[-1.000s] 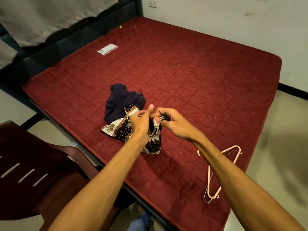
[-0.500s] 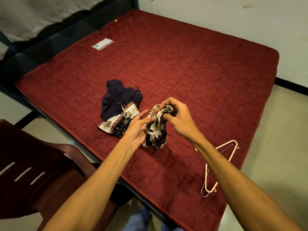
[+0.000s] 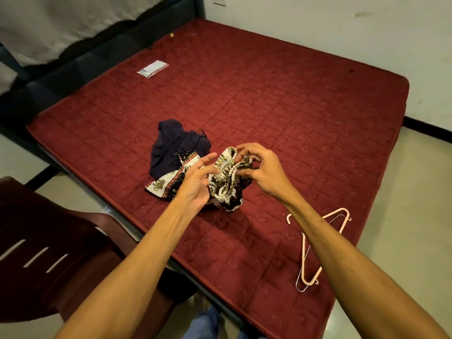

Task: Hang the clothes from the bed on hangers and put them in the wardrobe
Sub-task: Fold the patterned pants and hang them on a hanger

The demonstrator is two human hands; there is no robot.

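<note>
I've got the patterned garment (image 3: 227,192) bunched up on the bed (image 3: 293,106), nr the front edge. My left grip (image 3: 195,182) pinches its left side, and my right grip (image 3: 264,172) has fingers curled round the gathered band. Navy garment (image 3: 176,148) lies just left. Pink hangers (image 3: 304,260) lie to the right, apart.

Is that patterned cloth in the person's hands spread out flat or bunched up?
Bunched up. The patterned garment is crumpled in folds between the left hand and right hand, its bottom resting on the mattress.
</note>
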